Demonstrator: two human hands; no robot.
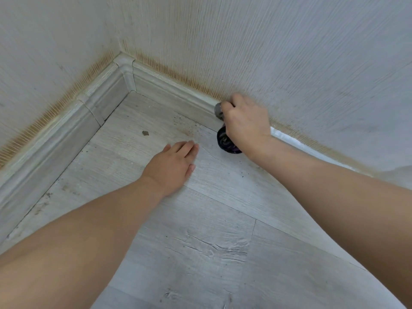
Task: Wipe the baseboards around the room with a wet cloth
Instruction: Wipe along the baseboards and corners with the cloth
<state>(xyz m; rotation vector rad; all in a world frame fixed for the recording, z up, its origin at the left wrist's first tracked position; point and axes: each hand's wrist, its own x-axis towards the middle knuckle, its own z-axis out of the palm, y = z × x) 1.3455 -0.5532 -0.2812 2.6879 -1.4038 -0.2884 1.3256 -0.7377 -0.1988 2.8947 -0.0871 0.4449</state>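
Right hand (245,121), centre right, grips a bunched dark cloth (225,139) against the grey moulded baseboard (169,90). Left hand (174,166) rests flat, fingers straight, on the wood-grain floor (211,253). Ribbed wallpaper (289,52) browns along the baseboard's top edge. Grit speckles the corner, upper left.

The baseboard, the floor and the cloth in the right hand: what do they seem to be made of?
Baseboard: probably plastic or laminated moulding with a pale wood-grain print; separate joint and corner caps suggest this. Floor: likely laminate planks, matte grey-white grain, visible seams. Cloth: dark, bunched soft fabric with purple tints in the right hand; exact fibre unclear.
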